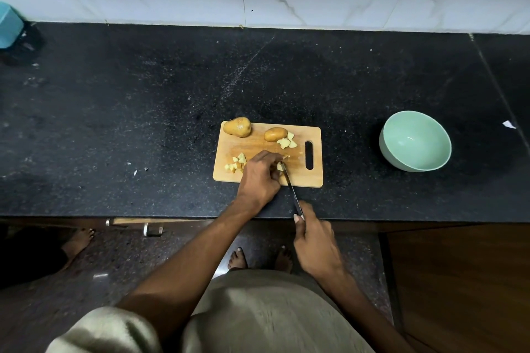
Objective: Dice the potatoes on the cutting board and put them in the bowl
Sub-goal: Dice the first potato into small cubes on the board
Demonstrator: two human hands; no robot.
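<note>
A wooden cutting board lies on the black counter. A whole potato sits at its far left corner and a potato half near the far middle. Diced pieces lie beside the half, and more dice lie at the left. My left hand holds a potato piece down on the board with curled fingers. My right hand grips the handle of a knife, whose blade tip meets that piece. The mint green bowl stands to the right with nothing in it.
A teal container stands at the far left by the marble wall. A white scrap lies at the right of the counter. Small crumbs lie left of the board. Below the counter edge are a drawer handle and bare feet.
</note>
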